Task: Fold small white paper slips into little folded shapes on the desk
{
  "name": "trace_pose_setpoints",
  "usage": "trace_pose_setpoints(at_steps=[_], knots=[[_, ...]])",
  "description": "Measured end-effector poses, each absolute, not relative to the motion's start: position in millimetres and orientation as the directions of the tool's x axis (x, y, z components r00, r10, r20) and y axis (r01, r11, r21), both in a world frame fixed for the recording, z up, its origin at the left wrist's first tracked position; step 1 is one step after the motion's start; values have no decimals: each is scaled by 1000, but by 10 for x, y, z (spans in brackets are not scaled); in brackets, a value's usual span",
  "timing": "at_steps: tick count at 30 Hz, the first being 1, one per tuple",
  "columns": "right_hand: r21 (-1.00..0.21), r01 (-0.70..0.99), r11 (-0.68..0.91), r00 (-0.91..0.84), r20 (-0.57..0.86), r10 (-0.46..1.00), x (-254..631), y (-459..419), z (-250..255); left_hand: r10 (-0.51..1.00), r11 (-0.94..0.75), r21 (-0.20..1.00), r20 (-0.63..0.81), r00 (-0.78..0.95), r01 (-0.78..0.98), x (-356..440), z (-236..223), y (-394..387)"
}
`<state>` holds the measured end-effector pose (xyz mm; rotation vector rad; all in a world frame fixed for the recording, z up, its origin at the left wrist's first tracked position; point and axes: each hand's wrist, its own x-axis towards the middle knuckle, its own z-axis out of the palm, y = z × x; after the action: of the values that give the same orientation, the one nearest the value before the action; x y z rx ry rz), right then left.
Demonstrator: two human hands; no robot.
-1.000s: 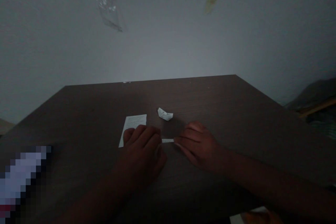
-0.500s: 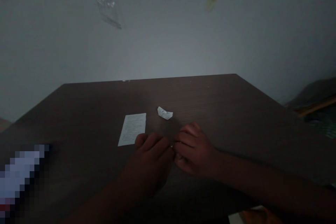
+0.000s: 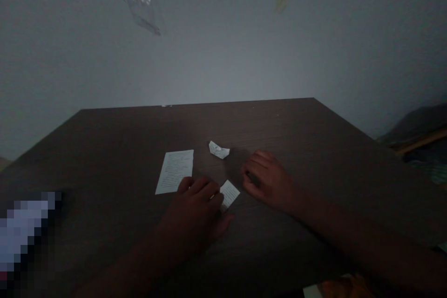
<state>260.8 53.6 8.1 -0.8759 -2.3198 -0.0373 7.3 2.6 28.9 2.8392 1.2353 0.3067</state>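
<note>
My left hand (image 3: 197, 202) lies over the left part of a small folded piece of printed paper (image 3: 230, 193). Its bent fingers hold the paper against the table, while the thumb sticks out below it. To the right, apart from the paper, my right hand (image 3: 267, 179) hovers at the tabletop with curled fingers. A gap shows between its thumb and fingertips, and nothing is seen in it. A flat printed sheet (image 3: 176, 167) lies left of the folded paper, its lower right corner behind my left fingers. Beyond both hands sits a folded paper shape (image 3: 219, 150) with upturned ends.
The dark wooden table (image 3: 296, 135) ends at a pale wall (image 3: 237, 60) with clear and yellowish tape on it. A pixelated object (image 3: 26, 233) lies at the left. Something white and orange (image 3: 335, 286) shows at the bottom edge.
My hands were together over the small paper, hiding most of it. The right hand has moved away to the right and slightly up, and the folded paper now shows beside my left fingers.
</note>
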Motion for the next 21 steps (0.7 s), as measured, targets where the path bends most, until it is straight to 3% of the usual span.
trace_pose_setpoints(at_steps=[3,9,13,16,21], knots=[[-156,594,789,-647,489,584,2644,556,91,739,-673,195,129,662,713,8,330,48],[-170,464,869,-795,353,493,2625,474,117,633,-771,210,154,758,601,-176,336,157],[-151,394,907,-888,192,417,2559,368,165,633,-766,212,91,769,606,-102,263,96],[-116,448,887,-879,125,460,2556,351,195,637,-757,217,31,771,617,-14,234,7],[-104,553,826,-815,140,563,2565,395,129,630,-756,246,20,776,607,55,215,-58]])
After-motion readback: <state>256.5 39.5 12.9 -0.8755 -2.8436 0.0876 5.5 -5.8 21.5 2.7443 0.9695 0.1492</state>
